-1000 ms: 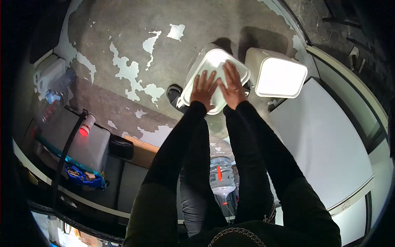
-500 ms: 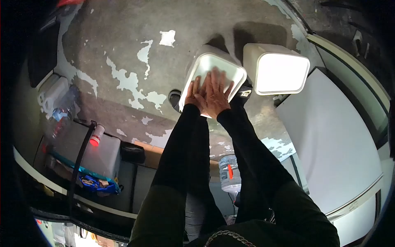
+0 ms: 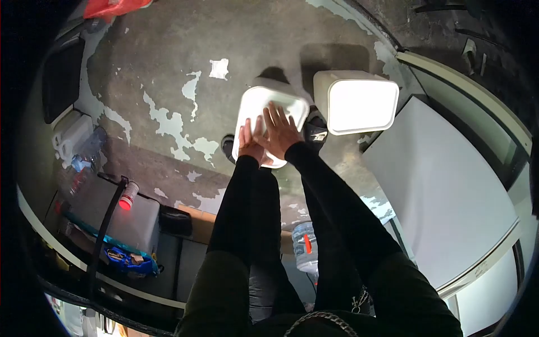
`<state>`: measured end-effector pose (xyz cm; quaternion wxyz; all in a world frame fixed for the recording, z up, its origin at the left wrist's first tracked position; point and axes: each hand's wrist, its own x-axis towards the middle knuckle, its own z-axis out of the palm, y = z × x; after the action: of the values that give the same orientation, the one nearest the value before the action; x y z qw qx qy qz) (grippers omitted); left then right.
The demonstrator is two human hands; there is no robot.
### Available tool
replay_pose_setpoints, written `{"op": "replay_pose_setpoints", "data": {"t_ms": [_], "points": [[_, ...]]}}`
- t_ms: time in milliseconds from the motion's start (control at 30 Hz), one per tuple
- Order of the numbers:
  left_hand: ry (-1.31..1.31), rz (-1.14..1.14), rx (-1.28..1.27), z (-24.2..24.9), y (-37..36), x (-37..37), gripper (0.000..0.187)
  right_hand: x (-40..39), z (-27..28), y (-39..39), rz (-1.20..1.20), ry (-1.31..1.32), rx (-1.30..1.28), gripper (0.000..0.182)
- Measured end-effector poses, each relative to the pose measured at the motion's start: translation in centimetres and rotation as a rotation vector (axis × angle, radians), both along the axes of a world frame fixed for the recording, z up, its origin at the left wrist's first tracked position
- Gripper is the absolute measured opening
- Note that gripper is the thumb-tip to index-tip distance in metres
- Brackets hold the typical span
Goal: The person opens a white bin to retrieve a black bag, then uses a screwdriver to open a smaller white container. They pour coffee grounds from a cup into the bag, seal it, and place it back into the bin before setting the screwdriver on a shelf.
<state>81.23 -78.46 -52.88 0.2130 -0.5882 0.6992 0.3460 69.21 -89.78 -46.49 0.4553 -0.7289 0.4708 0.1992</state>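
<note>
A white square bucket (image 3: 254, 105) with rounded corners stands on the floor between my feet, its pale top facing up. My left hand (image 3: 250, 147) lies on the near left part of that top, fingers stretched out. Just right of it, my right hand (image 3: 279, 135) rests palm down with its fingers spread toward the far side. The two hands touch or overlap at the thumbs. To the right stands a second white bucket (image 3: 362, 105), its bright top facing up and no hand on it.
A grey-white panel (image 3: 443, 185) fills the right side. Beside my legs is a clear water jug (image 3: 304, 247) with a red-orange handle. At the left are a grey box (image 3: 135, 222), a red-capped container (image 3: 128, 196) and white jugs (image 3: 73, 135). A red item (image 3: 115, 7) lies far left.
The view has shifted, so both buckets sit further left and lower. The near bucket's top looks whiter and flatter. My hands remain on it, the fingers a little more apart.
</note>
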Motion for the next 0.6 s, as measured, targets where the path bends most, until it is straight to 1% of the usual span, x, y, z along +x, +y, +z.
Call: {"op": "replay_pose_setpoints", "data": {"t_ms": [33, 67, 133, 167, 200, 233, 267, 300, 333, 367, 400, 433, 467, 533, 600], "points": [[-0.047, 0.048, 0.103, 1.0, -0.1, -0.1, 0.132, -0.3, 0.2, 0.9, -0.025, 0.01, -0.027, 0.089], [-0.083, 0.136, 0.165, 2.1, 0.1, -0.3, 0.133, -0.4, 0.2, 1.8, -0.061, -0.004, -0.125, 0.086], [-0.122, 0.304, 0.016, 3.7, 2.0, -1.1, 0.138, -0.5, 0.5, 2.1, -0.111, -0.097, -0.057, 0.083], [-0.15, 0.327, 0.009, 4.6, 2.3, -1.6, 0.128, 0.2, 0.2, 2.1, -0.108, -0.11, -0.057, 0.083], [-0.158, 0.327, 0.006, 4.1, 2.3, -1.2, 0.128, 0.7, -0.2, 2.3, -0.095, -0.149, -0.111, 0.083], [-0.067, 0.411, -0.134, 3.6, 2.5, -0.9, 0.119, 1.1, -0.5, 2.9, -0.084, -0.182, -0.157, 0.083], [0.026, 0.493, -0.274, 2.9, 2.7, -0.6, 0.11, 1.4, -0.9, 3.4, -0.087, -0.183, -0.149, 0.083], [0.131, 0.504, -0.382, 3.1, 1.1, 0.6, 0.098, 1.9, -0.6, 3.2, -0.083, -0.162, -0.184, 0.084], [0.114, 0.468, -0.341, 3.3, -0.5, 1.7, 0.097, 2.2, -0.6, 3.3, -0.076, -0.138, -0.216, 0.085], [0.078, 0.418, -0.329, 2.7, -1.0, 2.1, 0.095, 2.3, -1.6, 4.1, -0.1, -0.17, -0.304, 0.09], [0.042, 0.366, -0.323, 1.7, -1.1, 2.5, 0.094, 2.5, -1.6, 4.3, -0.098, -0.17, -0.297, 0.09], [0.095, 0.37, -0.364, 1.0, -0.9, 2.7, 0.09, 2.8, -1.6, 4.4, -0.073, -0.098, -0.3, 0.093], [0.093, 0.37, -0.357, 0.4, -0.6, 2.8, 0.09, 3.1, -1.6, 4.6, -0.049, -0.024, -0.302, 0.096], [-0.209, 0.129, -0.067, -0.5, -0.5, 2.7, 0.09, 3.4, -1.5, 4.4, -0.078, -0.022, -0.279, 0.098], [-0.174, 0.129, -0.03, -0.6, -0.7, 2.9, 0.091, 3.6, -1.2, 4.3, 0.017, 0.093, -0.197, 0.101]]}}
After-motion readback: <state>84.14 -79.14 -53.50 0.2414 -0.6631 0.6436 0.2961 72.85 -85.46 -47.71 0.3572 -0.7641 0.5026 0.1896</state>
